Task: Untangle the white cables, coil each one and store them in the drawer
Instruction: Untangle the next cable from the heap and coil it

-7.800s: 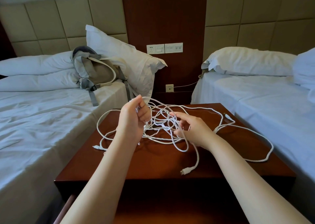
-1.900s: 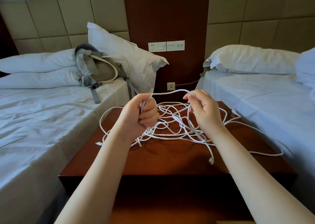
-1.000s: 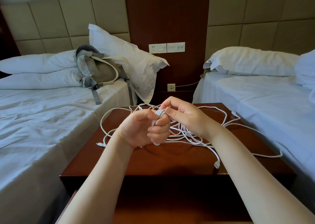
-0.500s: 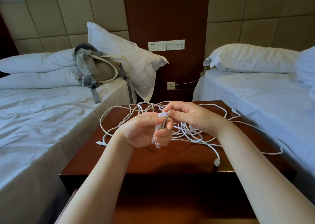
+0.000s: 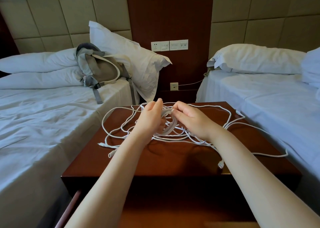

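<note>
A tangle of white cables point(image 5: 174, 136) lies spread over the dark wooden nightstand point(image 5: 173, 160). My left hand point(image 5: 150, 118) holds a small coil of white cable point(image 5: 170, 122) just above the tangle, its fingers through the loops. My right hand point(image 5: 188, 118) pinches the top of that coil with thumb and fingertips. Loose cable ends with plugs lie at the left point(image 5: 110, 154) and at the right point(image 5: 220, 164). The drawer point(image 5: 69, 210) below the nightstand top stands open at the lower edge of the view.
A bed with white sheets point(image 5: 43, 120) stands on the left, with pillows and a grey backpack point(image 5: 102, 71). A second white bed point(image 5: 277, 103) is on the right. Wall sockets point(image 5: 168, 45) sit on the wood panel behind, and one long cable loop point(image 5: 270, 155) reaches the nightstand's right edge.
Both hands moved forward and lower over the tangle. The bunch gripped in my left fist is now a visible round coil held between both hands.
</note>
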Motion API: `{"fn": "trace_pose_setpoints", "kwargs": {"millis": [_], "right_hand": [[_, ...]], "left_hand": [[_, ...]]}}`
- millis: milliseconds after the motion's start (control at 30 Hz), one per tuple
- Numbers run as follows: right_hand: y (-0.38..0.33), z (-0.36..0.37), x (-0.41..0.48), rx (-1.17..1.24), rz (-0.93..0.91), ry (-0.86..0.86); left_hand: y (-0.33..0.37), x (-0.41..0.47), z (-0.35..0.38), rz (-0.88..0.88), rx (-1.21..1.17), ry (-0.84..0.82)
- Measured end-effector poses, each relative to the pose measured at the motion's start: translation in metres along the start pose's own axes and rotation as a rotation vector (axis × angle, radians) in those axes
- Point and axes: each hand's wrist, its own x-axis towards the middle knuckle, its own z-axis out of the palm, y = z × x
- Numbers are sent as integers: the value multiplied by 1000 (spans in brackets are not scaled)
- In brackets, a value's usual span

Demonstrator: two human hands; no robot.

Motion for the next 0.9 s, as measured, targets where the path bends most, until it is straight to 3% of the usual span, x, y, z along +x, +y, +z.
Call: {"fn": "trace_pose_setpoints", "kwargs": {"millis": [167, 333, 600, 767, 900], "right_hand": [[-2, 15, -1, -47, -102, 108], [-3, 13, 0, -54, -105, 265], [-23, 3, 2, 199, -49, 531], [-32, 13, 1, 264, -53, 578], [-33, 18, 2, 242, -55, 549]], "left_hand": [[5, -3, 1, -16, -78, 35], [8, 1, -3, 87, -76, 135], [2, -13, 9, 607, 163, 188], [8, -17, 18, 610, 64, 354], [10, -17, 10, 569, 59, 356]]}}
